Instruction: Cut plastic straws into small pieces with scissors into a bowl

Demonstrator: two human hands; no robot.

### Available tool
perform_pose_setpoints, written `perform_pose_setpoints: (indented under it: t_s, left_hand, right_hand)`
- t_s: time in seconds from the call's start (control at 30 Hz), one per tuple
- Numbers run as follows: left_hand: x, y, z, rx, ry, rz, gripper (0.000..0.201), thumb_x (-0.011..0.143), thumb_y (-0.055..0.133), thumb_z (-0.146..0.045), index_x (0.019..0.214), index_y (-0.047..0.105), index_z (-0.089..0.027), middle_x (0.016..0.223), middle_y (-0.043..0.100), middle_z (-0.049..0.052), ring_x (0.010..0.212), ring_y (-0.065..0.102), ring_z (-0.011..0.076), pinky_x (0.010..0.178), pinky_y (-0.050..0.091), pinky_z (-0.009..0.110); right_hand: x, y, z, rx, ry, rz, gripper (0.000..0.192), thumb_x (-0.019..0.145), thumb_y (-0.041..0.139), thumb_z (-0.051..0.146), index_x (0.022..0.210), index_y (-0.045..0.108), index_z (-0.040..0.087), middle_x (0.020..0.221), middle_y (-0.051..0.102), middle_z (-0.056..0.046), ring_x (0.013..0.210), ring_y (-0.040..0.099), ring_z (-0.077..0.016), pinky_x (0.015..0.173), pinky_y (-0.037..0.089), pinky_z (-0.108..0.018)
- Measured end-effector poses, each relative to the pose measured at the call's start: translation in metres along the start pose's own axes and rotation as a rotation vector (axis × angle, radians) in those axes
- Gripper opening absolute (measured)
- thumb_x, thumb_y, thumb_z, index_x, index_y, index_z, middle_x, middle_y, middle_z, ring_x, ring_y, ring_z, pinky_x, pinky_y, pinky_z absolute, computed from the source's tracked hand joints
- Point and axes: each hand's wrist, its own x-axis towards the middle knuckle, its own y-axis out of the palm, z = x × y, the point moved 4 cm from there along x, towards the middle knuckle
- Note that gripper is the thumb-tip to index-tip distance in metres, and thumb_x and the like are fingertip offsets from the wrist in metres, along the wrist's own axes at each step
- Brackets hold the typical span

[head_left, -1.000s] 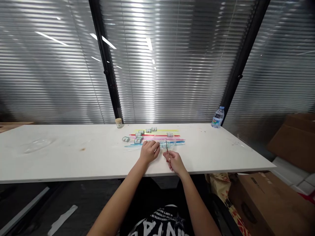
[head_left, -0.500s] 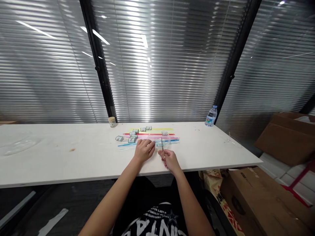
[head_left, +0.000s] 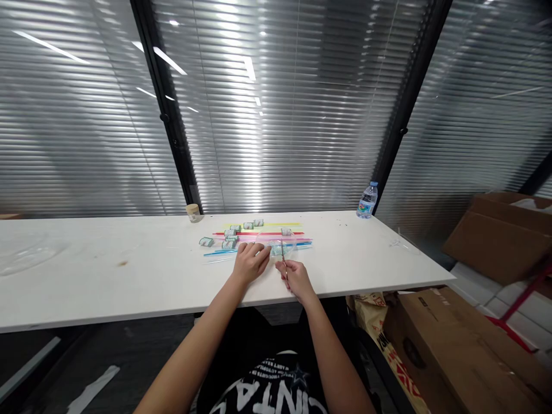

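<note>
My right hand [head_left: 296,279] is closed around the handles of a small pair of scissors [head_left: 282,251], whose blades point away from me. Ahead of it lies a clear plastic packet [head_left: 290,248] with a pale green patterned piece inside, and the blades are over it. My left hand [head_left: 250,262] rests on the table with curled fingers, its fingertips gripping the packet's left edge. Beyond the hands are rows of thin sticks: blue sticks [head_left: 211,253], pink sticks [head_left: 254,239], red sticks [head_left: 297,233] and yellow sticks [head_left: 284,224]. Several small patterned cylinders [head_left: 206,242] lie among them.
A lidded jar [head_left: 193,213] stands at the table's back edge, and a water bottle [head_left: 367,201] at the back right. Clear plastic film [head_left: 30,256] lies on the white table [head_left: 159,282] at left. Cardboard boxes [head_left: 457,339] stand on the floor to the right.
The view has shifted slightly, so everything appears a little further left. Both hands and the scissors keep nearly the same place over the packet.
</note>
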Motion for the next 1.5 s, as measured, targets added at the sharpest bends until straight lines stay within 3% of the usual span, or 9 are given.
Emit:
perform_pose_setpoints:
  t_s: [0.53, 0.8, 1.13, 1.27, 1.5]
  left_hand:
    - [-0.0023, 0.004, 0.0033, -0.072, -0.067, 0.038, 0.02, 0.089, 0.051, -0.02, 0.102, 0.066, -0.025, 0.086, 0.067, 0.005, 0.077, 0.057, 0.0184, 0.074, 0.033, 0.036]
    - [-0.0023, 0.0054, 0.0036, -0.076, -0.07, 0.025, 0.019, 0.09, 0.052, -0.02, 0.102, 0.066, -0.024, 0.084, 0.067, 0.004, 0.077, 0.057, 0.0181, 0.073, 0.033, 0.035]
    - [-0.0015, 0.0043, 0.0034, -0.056, -0.086, -0.002, 0.021, 0.091, 0.051, -0.021, 0.106, 0.066, -0.022, 0.082, 0.068, 0.005, 0.074, 0.057, 0.0188, 0.072, 0.036, 0.035]
    - [-0.001, 0.0047, 0.0034, -0.063, -0.105, 0.018, 0.023, 0.092, 0.048, -0.022, 0.108, 0.064, -0.021, 0.08, 0.068, 0.006, 0.074, 0.058, 0.0195, 0.072, 0.037, 0.035]
    - [0.0003, 0.0042, 0.0003, -0.107, -0.059, 0.03, 0.015, 0.091, 0.049, -0.02, 0.096, 0.063, -0.022, 0.08, 0.069, 0.004, 0.072, 0.058, 0.0177, 0.067, 0.034, 0.034]
  right_hand:
    - [-0.0018, -0.0005, 0.003, -0.041, -0.01, -0.024, 0.049, 0.073, 0.063, 0.064, 0.061, 0.051, 0.019, 0.051, 0.043, 0.004, 0.04, 0.033, -0.0076, 0.039, 0.024, -0.023]
    - [0.001, -0.0014, 0.0002, -0.095, -0.072, -0.048, 0.045, 0.074, 0.065, 0.059, 0.059, 0.058, 0.017, 0.053, 0.046, 0.002, 0.053, 0.041, -0.0114, 0.053, 0.033, -0.023]
    - [0.0013, -0.0029, -0.004, -0.098, -0.053, -0.07, 0.047, 0.075, 0.061, 0.063, 0.065, 0.061, 0.017, 0.052, 0.046, 0.003, 0.05, 0.039, -0.0108, 0.048, 0.03, -0.023]
    - [-0.0006, -0.0007, -0.0008, -0.075, -0.03, -0.016, 0.048, 0.075, 0.062, 0.063, 0.064, 0.058, 0.017, 0.053, 0.044, 0.003, 0.048, 0.035, -0.0094, 0.046, 0.027, -0.023]
    - [-0.0033, 0.0005, 0.0051, -0.171, -0.049, -0.019, 0.046, 0.074, 0.064, 0.062, 0.063, 0.058, 0.017, 0.053, 0.04, 0.004, 0.051, 0.033, -0.0098, 0.049, 0.026, -0.023]
